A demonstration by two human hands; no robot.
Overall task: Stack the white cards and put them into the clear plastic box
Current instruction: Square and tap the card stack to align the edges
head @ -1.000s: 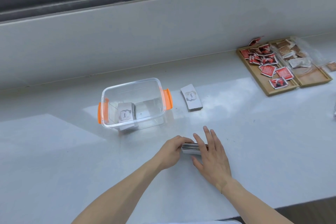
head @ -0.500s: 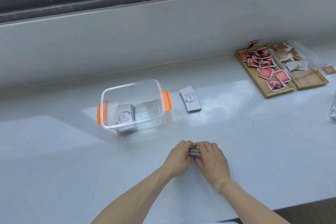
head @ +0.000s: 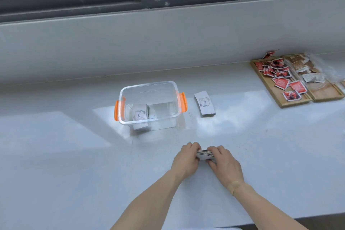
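A clear plastic box [head: 149, 85] with orange side clips stands on the white counter. One stack of white cards [head: 140, 114] lies inside it at the left. A second stack of white cards [head: 204, 103] lies on the counter just right of the box. In front of the box, my left hand [head: 185, 158] and my right hand [head: 225, 164] press together on a third stack of cards [head: 205, 153], held on edge between them. Most of that stack is hidden by my fingers.
A wooden tray [head: 280, 101] with several red packets sits at the far right, with a second wooden tray [head: 326, 93] of pale packets beside it. A grey wall and a window ledge run behind the counter. The counter's front edge is near my elbows.
My right hand went from lying flat over the stack to curling around it. Both hands closed in on the cards and squared them together.
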